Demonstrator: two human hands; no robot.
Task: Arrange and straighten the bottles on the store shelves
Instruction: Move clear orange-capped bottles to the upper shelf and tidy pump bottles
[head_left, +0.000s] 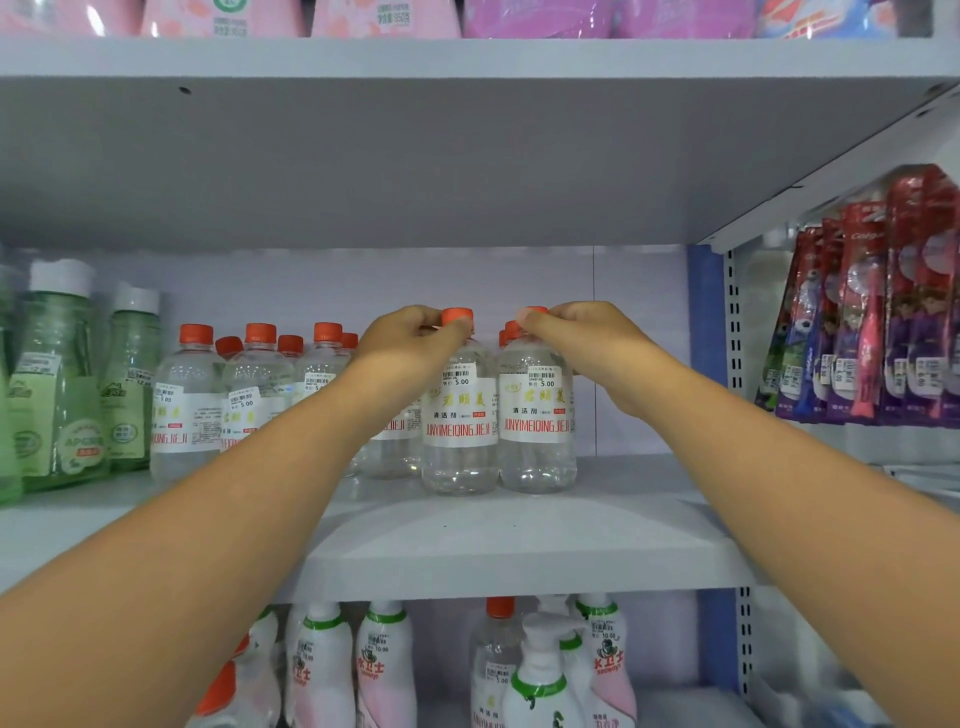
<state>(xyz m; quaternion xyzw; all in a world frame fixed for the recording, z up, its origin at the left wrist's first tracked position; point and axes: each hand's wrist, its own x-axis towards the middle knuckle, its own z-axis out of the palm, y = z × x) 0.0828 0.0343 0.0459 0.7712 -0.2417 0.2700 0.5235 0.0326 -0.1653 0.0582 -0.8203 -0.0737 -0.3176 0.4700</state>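
Several clear bottles with orange caps and white labels stand on the grey middle shelf (519, 545). My left hand (410, 335) pinches the orange cap of one front bottle (460, 447). My right hand (576, 332) pinches the cap of the front bottle beside it (537, 441). Both bottles stand upright, side by side, labels facing me. More of the same bottles (187, 415) stand to the left, partly hidden behind my left forearm.
Tall green bottles (57, 384) with white caps stand at the shelf's far left. Packaged toothbrushes (862, 322) hang at the right, beyond the blue upright (706, 353). White and pink bottles (384, 670) fill the shelf below. Pink pouches (384, 18) sit on the shelf above.
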